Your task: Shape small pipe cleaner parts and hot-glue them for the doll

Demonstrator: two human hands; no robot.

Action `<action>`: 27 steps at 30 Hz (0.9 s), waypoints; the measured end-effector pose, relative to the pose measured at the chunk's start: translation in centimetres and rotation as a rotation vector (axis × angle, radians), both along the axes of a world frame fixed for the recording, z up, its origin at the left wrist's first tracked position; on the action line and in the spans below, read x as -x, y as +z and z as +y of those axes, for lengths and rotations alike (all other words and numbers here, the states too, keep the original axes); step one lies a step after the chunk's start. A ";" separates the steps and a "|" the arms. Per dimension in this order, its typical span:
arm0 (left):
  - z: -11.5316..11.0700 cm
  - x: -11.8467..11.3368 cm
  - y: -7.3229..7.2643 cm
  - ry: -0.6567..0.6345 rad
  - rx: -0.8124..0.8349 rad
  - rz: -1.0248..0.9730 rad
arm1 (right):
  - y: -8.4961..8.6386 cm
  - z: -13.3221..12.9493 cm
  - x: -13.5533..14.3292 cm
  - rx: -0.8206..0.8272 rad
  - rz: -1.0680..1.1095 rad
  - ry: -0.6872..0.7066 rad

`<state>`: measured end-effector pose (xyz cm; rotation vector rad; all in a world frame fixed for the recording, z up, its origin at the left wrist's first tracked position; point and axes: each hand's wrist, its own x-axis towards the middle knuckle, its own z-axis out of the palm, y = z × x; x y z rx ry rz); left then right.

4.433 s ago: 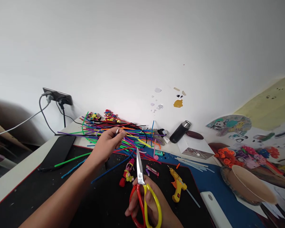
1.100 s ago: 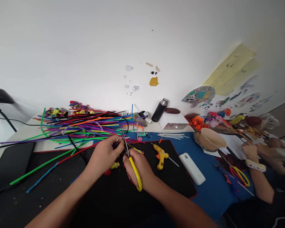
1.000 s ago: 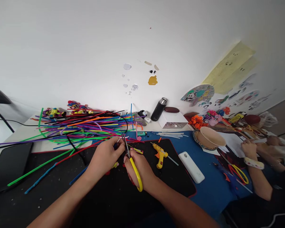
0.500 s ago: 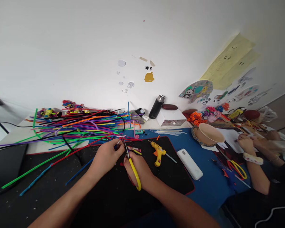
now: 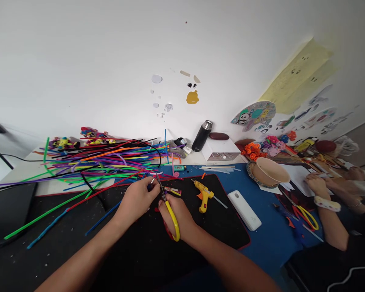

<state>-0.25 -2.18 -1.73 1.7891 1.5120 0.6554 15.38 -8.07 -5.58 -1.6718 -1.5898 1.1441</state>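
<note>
My right hand (image 5: 179,213) is closed round the handles of a pair of scissors (image 5: 172,215), yellow on the outside with some red below. Their blades point away from me, close beside the fingertips of my left hand (image 5: 141,196). That left hand is pinched shut on something small; a dark bit and a pale bit show at the fingertips, but its kind is too small to make out. Beyond both hands lies a heap of coloured pipe cleaners (image 5: 109,158). A yellow glue gun (image 5: 204,196) rests on the black mat (image 5: 225,227), right of my right hand.
A white power bank (image 5: 245,211) lies on the blue table. Behind stand a black flask (image 5: 202,136) and a white box (image 5: 220,152). Farther right are a beige bowl (image 5: 272,172), another pair of scissors (image 5: 305,215) and a co-worker's hands (image 5: 318,184). Glue sticks (image 5: 220,168) lie near the wall.
The view has shifted slightly. The scissors have turned a little in my right hand, so more of the red handle shows. My left hand keeps its pinch near the blades.
</note>
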 end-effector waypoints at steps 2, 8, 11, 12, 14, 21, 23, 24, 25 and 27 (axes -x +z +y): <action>-0.1 0.0 0.1 -0.003 -0.010 -0.021 | 0.2 0.1 0.3 -0.016 0.004 -0.020; 0.2 1.3 2.0 -0.014 -0.026 -0.191 | 0.9 0.6 0.5 0.159 0.272 -0.029; 0.8 3.2 3.2 0.025 0.002 -0.336 | 1.9 0.0 -0.3 0.258 0.382 0.062; 1.0 3.9 3.5 0.039 0.025 -0.399 | 2.3 -0.4 -0.5 0.269 0.362 0.094; 1.3 5.3 3.9 0.072 0.064 -0.530 | 2.9 -1.3 -0.9 0.227 0.229 0.218; 0.8 6.9 5.1 0.021 0.123 -0.679 | 3.3 -2.0 2.0 -0.068 -0.564 0.708; 0.6 6.7 5.2 0.007 0.143 -0.679 | 3.5 -1.7 3.2 -0.155 -0.654 0.797; 0.5 6.7 5.2 -0.003 0.151 -0.681 | 3.6 -1.5 3.7 -0.194 -0.681 0.826; 0.5 6.6 5.1 -0.014 0.158 -0.686 | 3.8 -1.3 4.0 -0.222 -0.698 0.849; 0.5 6.6 5.0 -0.038 0.174 -0.702 | 4.0 -1.1 4.3 -0.269 -0.703 0.890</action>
